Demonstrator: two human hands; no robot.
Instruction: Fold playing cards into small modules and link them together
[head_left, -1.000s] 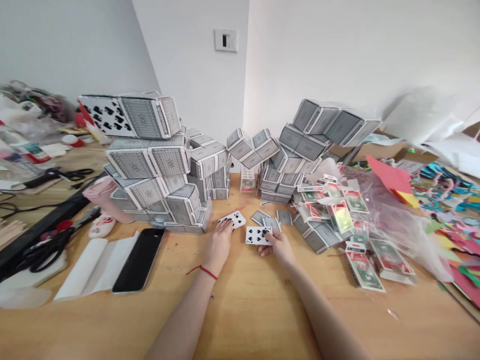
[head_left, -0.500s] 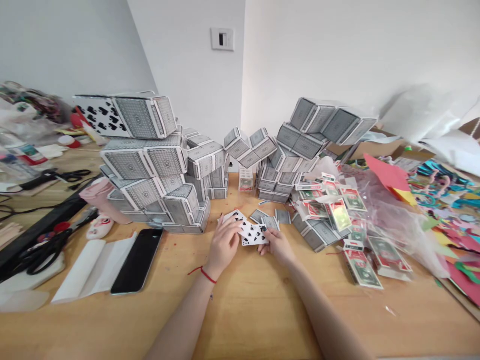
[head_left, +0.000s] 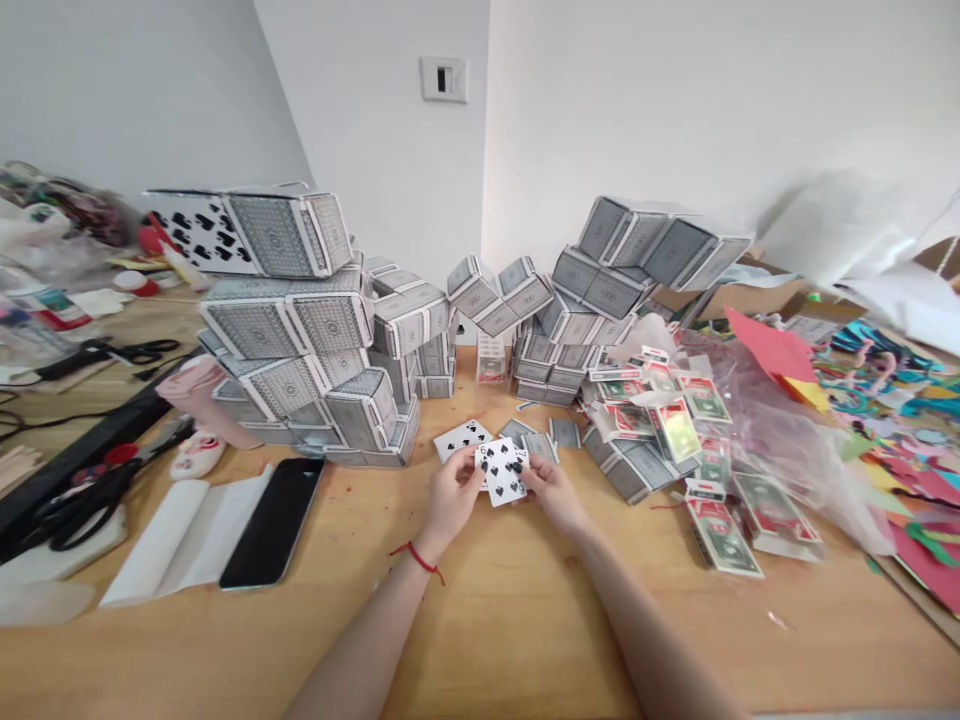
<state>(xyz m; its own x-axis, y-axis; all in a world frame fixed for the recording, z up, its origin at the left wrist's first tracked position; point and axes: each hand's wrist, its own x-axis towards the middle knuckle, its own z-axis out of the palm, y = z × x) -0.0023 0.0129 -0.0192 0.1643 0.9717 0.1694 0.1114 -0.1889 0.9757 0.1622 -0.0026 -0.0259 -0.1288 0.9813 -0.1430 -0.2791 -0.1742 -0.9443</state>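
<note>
Near the center of the frame, a person's bare hands meet over a wooden table (head_left: pixel 487 625). The left hand (head_left: pixel 451 498) pinches the left edge of a six of spades (head_left: pixel 504 478), face up and slightly tilted. The right hand (head_left: pixel 558 494) closes on the right side, where a seven's corner shows behind the six; the overlap hides how many cards are there, and I cannot tell whether the right fingers grip both.

Just beyond the hands lie a face-up spade card (head_left: pixel 459 438) and several gray-backed cards (head_left: pixel 564 432). Blocks of folded cards rise in a stack at center left (head_left: pixel 289 330) and another stack right of center (head_left: pixel 600 285). A black phone (head_left: pixel 273 524) lies at lower left; red-and-green card boxes (head_left: pixel 724 537) sit at lower right.

The cards should handle as very light, springy and rather slick, apt to slide over each other and to crease if squeezed hard. The opposite short edges, taken lightly between thumb and fingertips, look the best hold.
</note>
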